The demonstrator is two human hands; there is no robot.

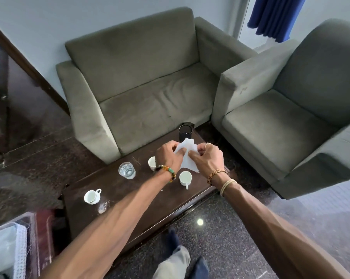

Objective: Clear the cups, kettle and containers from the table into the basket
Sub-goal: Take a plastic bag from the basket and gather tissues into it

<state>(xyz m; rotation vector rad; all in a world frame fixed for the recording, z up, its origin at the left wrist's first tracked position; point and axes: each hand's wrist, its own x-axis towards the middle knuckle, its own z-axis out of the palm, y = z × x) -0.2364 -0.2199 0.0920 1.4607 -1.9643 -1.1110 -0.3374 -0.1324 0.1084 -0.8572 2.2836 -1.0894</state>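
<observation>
Cups, three of them, small, white and seemingly empty, stand on the dark wooden table [129, 208] in the head view. Taking the hands as the centre of the dial, the near cup [185, 177] sits at 6 o'clock with its handle towards the camera. The handled cup [92, 196] rests well apart at 8 o'clock, near the table's left end, on what may be a saucer. The third cup [151, 162] is at 9 o'clock, half hidden behind the left wrist.

A clear glass tumbler [127, 170] with ribbed sides stands farther out at 9 o'clock, between the handled cup and the third cup. A dark round container [185, 131], open at the top, stands at 12 o'clock on the table's far end.

Both hands are raised together above the table. The left hand [169, 156] and the right hand [207, 158] each pinch a white tissue [187, 165] with curled fingers, and the sheet hangs crumpled between them. A beaded bracelet [167, 172] circles the left wrist; bands [218, 176] circle the right.

Beyond the table at 12 o'clock stands a grey-green sofa [150, 87], at 2 o'clock a matching armchair [291, 107], and above that a blue curtain [274, 15].
</observation>
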